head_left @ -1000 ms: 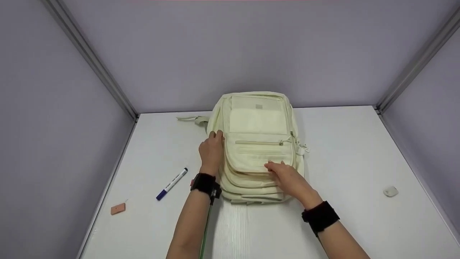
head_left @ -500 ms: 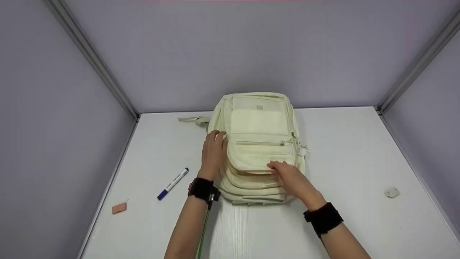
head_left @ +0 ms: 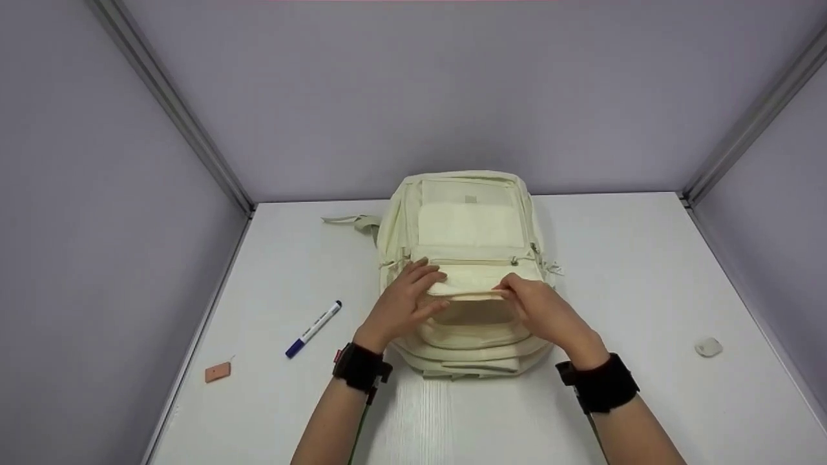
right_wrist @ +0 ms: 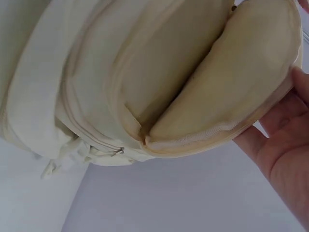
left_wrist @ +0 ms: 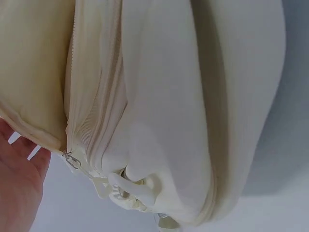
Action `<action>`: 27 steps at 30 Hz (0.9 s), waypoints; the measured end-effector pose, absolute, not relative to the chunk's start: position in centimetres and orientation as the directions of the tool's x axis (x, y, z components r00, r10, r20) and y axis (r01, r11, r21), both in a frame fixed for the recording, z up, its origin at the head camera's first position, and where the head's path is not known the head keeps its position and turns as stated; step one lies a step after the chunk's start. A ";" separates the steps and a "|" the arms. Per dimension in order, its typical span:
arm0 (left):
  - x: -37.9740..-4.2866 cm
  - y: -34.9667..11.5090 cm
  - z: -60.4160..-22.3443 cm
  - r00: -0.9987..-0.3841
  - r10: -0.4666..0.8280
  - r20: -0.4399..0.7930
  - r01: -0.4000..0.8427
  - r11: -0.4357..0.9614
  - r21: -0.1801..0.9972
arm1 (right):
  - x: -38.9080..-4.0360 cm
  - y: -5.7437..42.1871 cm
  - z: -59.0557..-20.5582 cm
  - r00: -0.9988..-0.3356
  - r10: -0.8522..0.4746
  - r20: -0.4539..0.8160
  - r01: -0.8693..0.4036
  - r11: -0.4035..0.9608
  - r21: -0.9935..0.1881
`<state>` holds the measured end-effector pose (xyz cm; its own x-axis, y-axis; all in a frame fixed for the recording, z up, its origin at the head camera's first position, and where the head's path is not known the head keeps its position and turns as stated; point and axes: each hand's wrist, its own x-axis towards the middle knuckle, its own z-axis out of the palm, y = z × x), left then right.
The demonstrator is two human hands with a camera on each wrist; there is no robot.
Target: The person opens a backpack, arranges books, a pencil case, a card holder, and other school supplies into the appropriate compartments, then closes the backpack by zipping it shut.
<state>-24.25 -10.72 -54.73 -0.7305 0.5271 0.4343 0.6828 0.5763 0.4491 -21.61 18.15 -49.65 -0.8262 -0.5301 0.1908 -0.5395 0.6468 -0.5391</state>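
A cream backpack [head_left: 475,226] lies on the white table with its front up. The front pocket flap [head_left: 462,279] is unzipped and lifted, and the pocket gapes below it. My right hand [head_left: 549,313] pinches the flap's edge between thumb and fingers. My left hand [head_left: 407,300] is at the left side of the flap, fingers extended over it and thumb apart. In the right wrist view the pocket's beige lining [right_wrist: 231,77] shows. A zipper pull [left_wrist: 72,159] hangs at the pocket's corner in the left wrist view.
A white marker with a blue cap [head_left: 314,329] lies left of the backpack. Farther left is a small orange-brown block [head_left: 218,372]. A small whitish object [head_left: 709,347] lies at the far right. A strap [head_left: 352,221] sticks out left; walls enclose the table [head_left: 646,258].
My left hand has left the backpack's left side and moved right onto the flap, its fingers spreading. The right hand has raised the flap's edge, so the pocket gapes wider.
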 end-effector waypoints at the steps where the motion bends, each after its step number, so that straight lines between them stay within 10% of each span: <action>1: -24.1 -10.7 -54.7 -0.714 0.537 0.449 0.699 0.574 0.426 | -21.7 18.3 -49.3 -0.822 -0.533 0.201 -0.547 0.642 -0.537; 17: -25.0 -9.9 -52.6 -0.555 0.484 0.676 0.795 0.547 0.261 | -25.3 19.2 -45.7 -0.797 -0.506 0.331 -0.598 0.577 -0.557; 27: -27.8 -9.5 -51.0 -0.700 0.289 0.652 0.648 0.641 0.412 | -25.1 19.4 -46.9 -0.806 -0.381 0.454 -0.588 0.606 -0.536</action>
